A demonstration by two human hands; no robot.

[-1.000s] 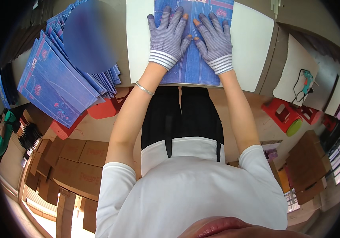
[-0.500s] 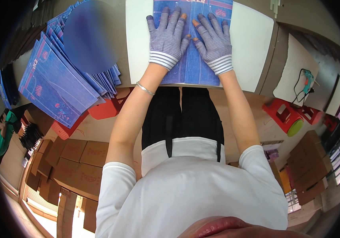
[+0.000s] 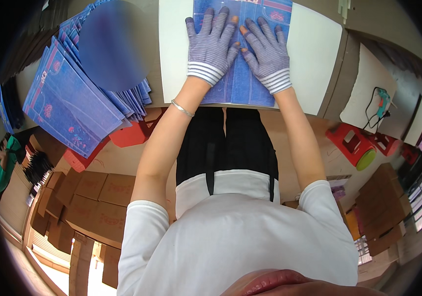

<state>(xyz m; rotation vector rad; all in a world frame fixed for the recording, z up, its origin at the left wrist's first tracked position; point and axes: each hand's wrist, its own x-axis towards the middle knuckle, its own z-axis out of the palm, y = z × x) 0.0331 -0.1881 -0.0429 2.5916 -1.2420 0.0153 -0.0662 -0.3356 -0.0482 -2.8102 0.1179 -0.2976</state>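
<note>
Both my hands wear thin purple-grey striped gloves with white-banded cuffs; bare fingertips show at the thumbs and index fingers. My left hand (image 3: 212,48) lies flat with fingers spread on the left half of a blue denim-patterned printed sheet (image 3: 238,88). On its right half rests my right hand (image 3: 268,53), also flat and spread. The thumbs point toward each other near a lengthwise line down the middle. Beneath the sheet is a large white board (image 3: 315,59) on the table. The sheet's far end runs out of view.
Left on the table, a fanned stack of similar blue printed pieces (image 3: 70,101) is partly covered by a blurred round patch. At right, a teal corded tool (image 3: 382,102) lies on a pale board. Red stools (image 3: 346,140), cardboard boxes (image 3: 100,212) and a person in green (image 3: 7,167) are around.
Both hands, the printed sheet and the white board appear slightly farther right in view. The hands stay flat on the sheet.
</note>
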